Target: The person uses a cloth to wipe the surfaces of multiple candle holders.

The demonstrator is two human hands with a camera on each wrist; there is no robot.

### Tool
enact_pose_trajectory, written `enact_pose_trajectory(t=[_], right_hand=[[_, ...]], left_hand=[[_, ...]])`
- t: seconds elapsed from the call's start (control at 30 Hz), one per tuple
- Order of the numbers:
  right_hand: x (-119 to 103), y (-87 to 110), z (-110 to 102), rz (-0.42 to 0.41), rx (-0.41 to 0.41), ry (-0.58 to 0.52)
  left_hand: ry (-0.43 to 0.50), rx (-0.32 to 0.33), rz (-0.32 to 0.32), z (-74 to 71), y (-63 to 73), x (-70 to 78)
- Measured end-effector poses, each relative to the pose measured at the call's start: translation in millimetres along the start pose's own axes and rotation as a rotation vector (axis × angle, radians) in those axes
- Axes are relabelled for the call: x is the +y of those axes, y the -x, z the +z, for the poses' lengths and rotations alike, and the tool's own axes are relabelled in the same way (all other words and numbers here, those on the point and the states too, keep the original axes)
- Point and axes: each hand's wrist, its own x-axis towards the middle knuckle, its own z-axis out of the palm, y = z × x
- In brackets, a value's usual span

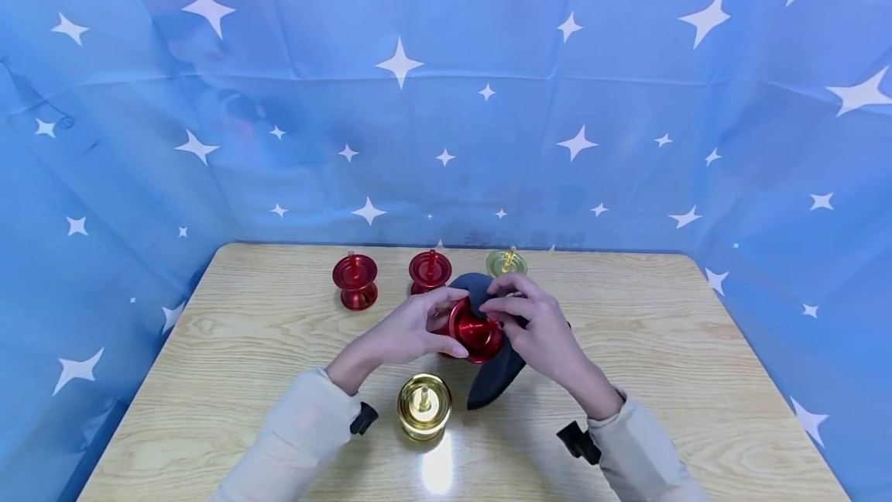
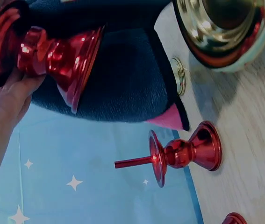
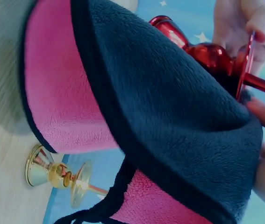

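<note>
My left hand [image 1: 411,329] grips a shiny red candlestick [image 1: 477,331], tilted on its side above the table. In the left wrist view the flared base and dish of this candlestick [image 2: 69,65] show against dark fabric. My right hand [image 1: 540,329] pinches a cloth [image 1: 496,378], dark on one face, against the candlestick. Seen from the right wrist, the cloth [image 3: 169,93] has pink on its other face and black edging, and it drapes close along the red candlestick [image 3: 211,58], whose thin spike points out past the dish.
Two red candlesticks, one left [image 1: 355,277] and one nearer the middle [image 1: 430,268], stand toward the table's back edge. A gold candlestick [image 1: 498,263] stands behind my right hand, another gold one [image 1: 424,407] in front of my hands. A blue star-patterned curtain [image 1: 446,99] hangs behind the wooden table [image 1: 244,378].
</note>
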Motion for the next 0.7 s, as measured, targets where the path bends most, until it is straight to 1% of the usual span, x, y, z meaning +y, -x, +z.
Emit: enact_pose_trajectory(t=[0.07, 0.13, 0.27, 0.33, 0.37, 0.43, 0.53, 0.63, 0.7], right_hand=[[-1.3, 1.1, 0.8, 0.043, 0.018, -0.001], [-3.0, 4.2, 3.9, 0.094, 0.057, -0.008], [-8.9, 15.5, 14.8, 0.195, 0.116, -0.076], [-12.0, 20.7, 19.6, 0.226, 0.128, -0.118], [-13.2, 22.4, 21.1, 0.232, 0.132, -0.127], [-14.0, 23.3, 22.2, 0.229, 0.145, -0.136], [-11.7, 19.8, 19.0, 0.212, 0.156, -0.126], [-8.3, 14.8, 13.3, 0.205, 0.131, -0.129], [-6.6, 12.4, 9.6, 0.232, 0.100, -0.155]], left_hand=[[0.010, 0.032, 0.007, -0.1, 0.8, -0.2], [0.037, 0.073, 0.016, -0.3, 1.0, -1.2], [0.092, 0.173, 0.039, -1.4, 1.0, -3.2], [0.106, 0.190, 0.046, -2.4, 1.1, -4.5], [0.096, 0.191, 0.047, -3.0, 1.4, -4.8], [0.075, 0.160, 0.051, -4.6, 2.5, -5.1], [0.048, 0.066, 0.064, -7.1, 3.4, -5.1], [0.040, -0.024, 0.086, -9.1, 3.8, -5.1], [0.048, -0.050, 0.096, -9.6, 3.8, -5.0]])
